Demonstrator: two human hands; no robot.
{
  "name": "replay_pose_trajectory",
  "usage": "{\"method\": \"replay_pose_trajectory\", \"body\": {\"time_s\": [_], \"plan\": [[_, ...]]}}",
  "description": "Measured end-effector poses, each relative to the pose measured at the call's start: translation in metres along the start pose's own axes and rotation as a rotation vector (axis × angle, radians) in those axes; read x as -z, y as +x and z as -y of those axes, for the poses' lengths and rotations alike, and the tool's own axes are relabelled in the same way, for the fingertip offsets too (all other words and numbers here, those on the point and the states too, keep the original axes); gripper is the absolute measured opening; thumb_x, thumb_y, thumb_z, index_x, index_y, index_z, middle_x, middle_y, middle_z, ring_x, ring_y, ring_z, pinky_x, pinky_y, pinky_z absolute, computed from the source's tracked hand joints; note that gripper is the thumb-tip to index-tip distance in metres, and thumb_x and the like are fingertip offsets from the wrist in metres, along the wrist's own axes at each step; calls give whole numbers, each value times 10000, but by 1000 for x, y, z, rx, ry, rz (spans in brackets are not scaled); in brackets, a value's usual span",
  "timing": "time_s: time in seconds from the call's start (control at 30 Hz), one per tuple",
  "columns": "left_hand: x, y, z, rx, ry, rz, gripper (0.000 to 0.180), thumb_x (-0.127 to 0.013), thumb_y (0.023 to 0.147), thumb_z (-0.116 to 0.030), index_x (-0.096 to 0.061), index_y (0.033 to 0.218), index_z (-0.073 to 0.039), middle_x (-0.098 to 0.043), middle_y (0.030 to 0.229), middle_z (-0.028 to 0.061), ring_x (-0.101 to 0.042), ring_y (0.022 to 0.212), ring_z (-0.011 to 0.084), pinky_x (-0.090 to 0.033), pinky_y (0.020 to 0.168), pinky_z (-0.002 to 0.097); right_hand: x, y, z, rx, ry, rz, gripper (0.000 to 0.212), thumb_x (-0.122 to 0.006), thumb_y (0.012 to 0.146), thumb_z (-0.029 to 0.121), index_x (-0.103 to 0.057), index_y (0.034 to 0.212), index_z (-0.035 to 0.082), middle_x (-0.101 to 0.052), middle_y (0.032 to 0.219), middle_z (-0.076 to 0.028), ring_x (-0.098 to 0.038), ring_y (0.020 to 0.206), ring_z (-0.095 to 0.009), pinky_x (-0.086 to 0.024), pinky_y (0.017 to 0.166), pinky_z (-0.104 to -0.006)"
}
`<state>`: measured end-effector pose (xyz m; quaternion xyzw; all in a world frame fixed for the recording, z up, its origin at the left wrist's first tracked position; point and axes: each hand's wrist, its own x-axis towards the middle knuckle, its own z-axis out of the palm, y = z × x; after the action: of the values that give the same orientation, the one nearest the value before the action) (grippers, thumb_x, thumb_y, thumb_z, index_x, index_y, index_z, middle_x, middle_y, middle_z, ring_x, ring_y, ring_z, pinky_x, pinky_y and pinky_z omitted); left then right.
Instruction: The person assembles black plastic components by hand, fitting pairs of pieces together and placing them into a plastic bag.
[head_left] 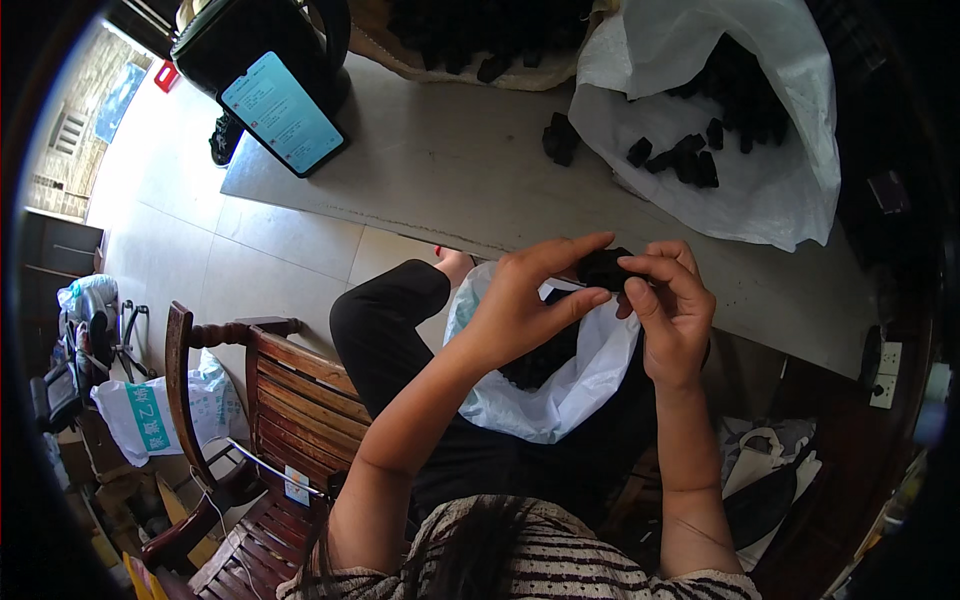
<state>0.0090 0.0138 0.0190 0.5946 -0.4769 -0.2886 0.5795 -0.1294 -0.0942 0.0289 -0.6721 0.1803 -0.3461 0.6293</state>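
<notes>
Between my two hands is a small black plastic-looking part (602,270), held just off the table's near edge. My left hand (540,290) has its thumb and fingers curved around the part's left side. The fingertips of my right hand (672,300) pinch its right side. Below, on my lap, a white plastic sack (540,418) lies open with dark pieces inside, partly hidden by my left hand and wrist. Another white sack (790,205) on the table holds many similar black parts, and a few lie near its mouth. One loose black part (560,139) rests beside it.
On the grey table (450,170), a lit phone (283,115) leans against a black kettle-like vessel (250,40). A tan sack (400,55) of black pieces stands at the back. At left are a wooden chair (310,375) and a printed white bag (150,415); a wall socket (885,375) is at right.
</notes>
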Motion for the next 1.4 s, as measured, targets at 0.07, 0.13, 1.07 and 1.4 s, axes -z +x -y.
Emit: {"method": "replay_pose_trajectory", "body": {"time_s": [0.07, 0.13, 1.07, 1.4], "plan": [[-1, -1, 1, 26, -65, -7, 518, -734, 790, -122, -557, 1266, -19, -650, 1091, 106, -618, 975, 159, -481, 855, 292, 1, 0, -1, 6, 12, -21, 121, -644, 868, 66, -674, 955, -13, -473, 982, -36, -549, 712, -65, -487, 591, -188], [0, -3, 0, 27, -54, 16, 502, -708, 813, -100, -542, 1279, -15, -634, 1133, 105, -613, 998, 152, -473, 883, 295, 4, -1, -5, -5, 2, 38, 190, -658, 853, 58, -647, 1030, -10, -476, 1028, -46, -544, 705, -63, -480, 590, -182], [30, 62, 34, -19, 1005, -244, 317, -657, 752, -78, -562, 1054, -102, -610, 909, 115, -596, 883, 317, -486, 724, 427, 37, 89, -53, 111, -833, -71, 243, -675, 808, 76, -602, 1038, 46, -637, 895, -118, -639, 740, -234, -489, 657, -328], [19, 40, 29, -69, 162, -187, 304, -536, 773, 95, -671, 1017, -27, -638, 913, 95, -619, 877, 220, -462, 810, 273, 20, 37, -36, -246, 162, 4, 352, -649, 842, 26, -553, 1174, -40, -629, 992, -58, -593, 807, -94, -477, 689, -230]]}}
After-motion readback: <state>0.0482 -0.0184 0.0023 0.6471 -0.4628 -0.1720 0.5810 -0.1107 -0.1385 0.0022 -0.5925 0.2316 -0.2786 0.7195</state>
